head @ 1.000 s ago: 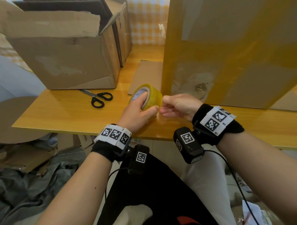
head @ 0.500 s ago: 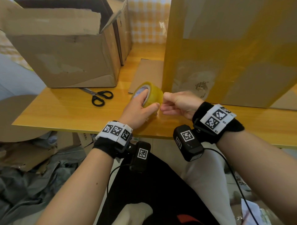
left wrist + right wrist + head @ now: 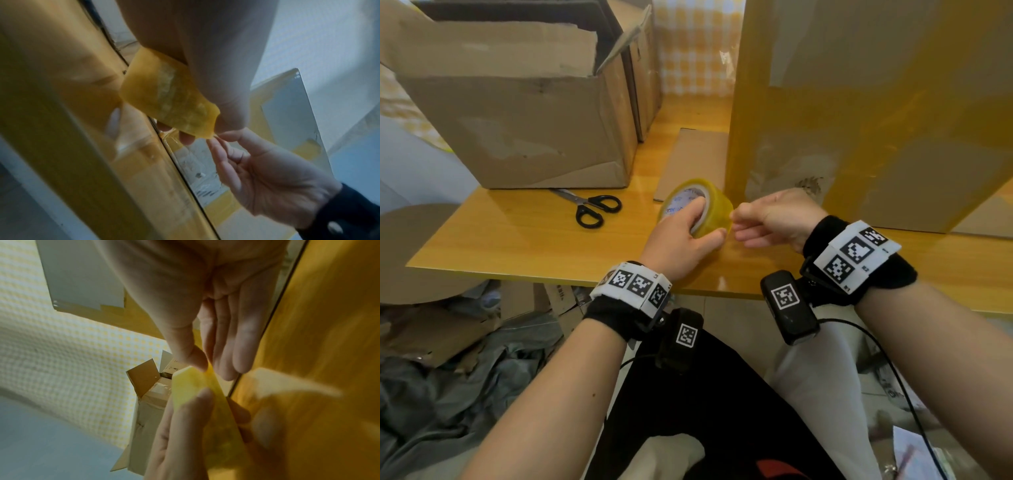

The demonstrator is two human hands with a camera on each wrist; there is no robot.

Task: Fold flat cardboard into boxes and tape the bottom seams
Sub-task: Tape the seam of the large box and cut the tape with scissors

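Note:
A roll of yellow-tinted clear tape stands on edge near the table's front edge. My left hand grips it, with fingers in the core and the thumb on the outer face. In the left wrist view the tape roll sits under my palm. My right hand is just right of the roll, and its thumb and forefinger pinch the tape end at the rim. The right wrist view shows that right hand pinching at the roll. A tall cardboard box with yellow tape bands stands directly behind my right hand.
Black-handled scissors lie left of the roll on the wooden table. An open cardboard box stands at the back left. A flat cardboard piece lies behind the roll. Cardboard scraps and grey sheeting cover the floor at the lower left.

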